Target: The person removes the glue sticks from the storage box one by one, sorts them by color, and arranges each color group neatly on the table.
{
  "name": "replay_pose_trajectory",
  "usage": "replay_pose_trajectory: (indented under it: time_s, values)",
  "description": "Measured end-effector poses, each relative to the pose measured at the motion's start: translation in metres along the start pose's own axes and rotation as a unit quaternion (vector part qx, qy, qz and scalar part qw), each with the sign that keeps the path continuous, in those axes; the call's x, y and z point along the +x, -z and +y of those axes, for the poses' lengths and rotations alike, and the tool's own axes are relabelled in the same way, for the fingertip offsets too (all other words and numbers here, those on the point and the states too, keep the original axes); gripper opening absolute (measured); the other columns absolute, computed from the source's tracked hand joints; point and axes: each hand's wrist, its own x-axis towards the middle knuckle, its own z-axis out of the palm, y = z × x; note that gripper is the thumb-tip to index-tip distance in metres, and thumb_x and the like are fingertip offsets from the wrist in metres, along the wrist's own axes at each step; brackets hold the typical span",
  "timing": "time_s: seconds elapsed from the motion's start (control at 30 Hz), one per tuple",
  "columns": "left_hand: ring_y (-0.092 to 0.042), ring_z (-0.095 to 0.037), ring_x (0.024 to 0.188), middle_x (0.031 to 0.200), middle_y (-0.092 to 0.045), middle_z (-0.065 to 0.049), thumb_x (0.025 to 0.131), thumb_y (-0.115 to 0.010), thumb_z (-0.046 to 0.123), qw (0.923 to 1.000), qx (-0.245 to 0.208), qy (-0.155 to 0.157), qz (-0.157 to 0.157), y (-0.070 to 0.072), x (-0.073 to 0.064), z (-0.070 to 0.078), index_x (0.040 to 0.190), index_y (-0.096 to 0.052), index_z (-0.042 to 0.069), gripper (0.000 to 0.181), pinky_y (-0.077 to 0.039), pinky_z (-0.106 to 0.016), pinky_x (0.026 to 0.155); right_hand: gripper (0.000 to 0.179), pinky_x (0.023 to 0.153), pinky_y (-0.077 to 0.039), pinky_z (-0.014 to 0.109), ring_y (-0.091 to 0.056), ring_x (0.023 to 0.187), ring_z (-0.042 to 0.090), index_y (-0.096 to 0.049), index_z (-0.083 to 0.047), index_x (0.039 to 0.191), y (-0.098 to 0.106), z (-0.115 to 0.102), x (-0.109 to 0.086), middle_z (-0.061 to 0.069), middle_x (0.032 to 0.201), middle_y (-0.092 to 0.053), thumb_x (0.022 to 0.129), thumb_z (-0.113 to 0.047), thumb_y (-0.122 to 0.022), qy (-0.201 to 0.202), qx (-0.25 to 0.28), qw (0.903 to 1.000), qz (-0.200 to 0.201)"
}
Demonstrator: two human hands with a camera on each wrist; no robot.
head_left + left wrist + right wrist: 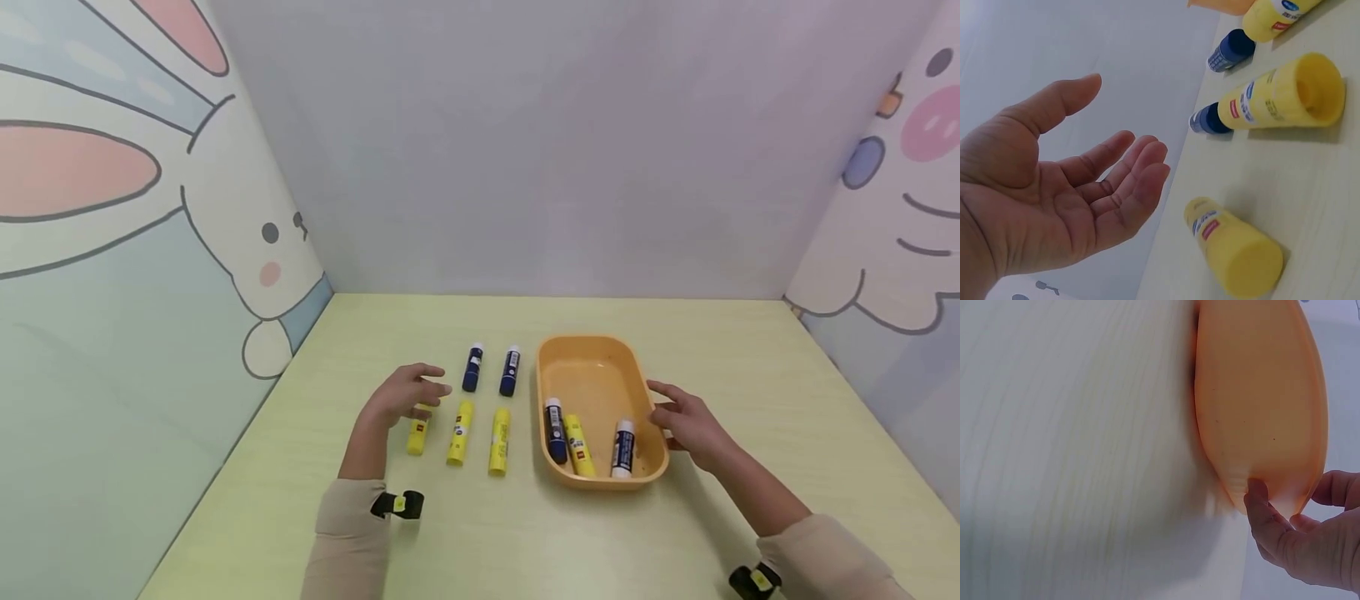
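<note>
My left hand (405,393) hovers with loosely bent fingers over the leftmost yellow glue stick (417,435), partly covering it in the head view. In the left wrist view its palm (1041,212) shows nothing held, and that glue stick (1232,250) lies below the fingers. At the right, my right hand (693,427) grips the rim of an orange tray (596,340). In the right wrist view its fingers press the tray's outer wall (1260,394), thumb at the rim. Inside the tray are a yellow glue stick (578,446) and two dark blue ones, one leaning left (555,431), one right (623,450).
Two more yellow glue sticks, one in the middle (460,433) and one nearer the tray (499,442), lie on the pale table (465,533). Behind them lie two dark blue glue sticks, left (472,368) and right (510,372). A grey wall (555,167) stands behind.
</note>
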Motion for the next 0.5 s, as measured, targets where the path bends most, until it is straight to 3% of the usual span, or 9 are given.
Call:
replay_pose_trajectory:
  time_s: [0.5]
  values:
    - [-0.057, -0.035, 0.1, 0.103, -0.06, -0.009, 0.084, -0.07, 0.02, 0.9967, -0.013, -0.031, -0.073, -0.039, 0.002, 0.027, 0.128, -0.052, 0.007, 0.049, -0.052, -0.042, 0.077, 0.059, 0.07, -0.053, 0.041, -0.05, 0.109, 0.042, -0.019, 0.001, 0.146, -0.002, -0.001, 0.0, 0.038, 0.131, -0.036, 0.092, -0.004, -0.043, 0.003, -0.013, 0.9999, 0.008]
